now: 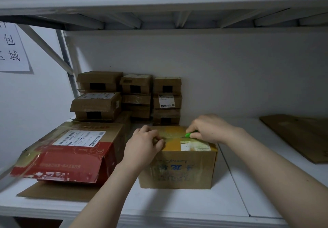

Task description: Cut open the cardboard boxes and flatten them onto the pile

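Seam [171, 135] on box [177, 167] runs left–right. Right hand [211, 128] pinches green cutter [189, 135] on it, blade likely down; left hand [142, 142] grips left edge.

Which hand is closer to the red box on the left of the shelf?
Left. The left hand grips the left top edge of the taped box, beside the red box. The right hand holds a green cutter on that box's top, farther right.
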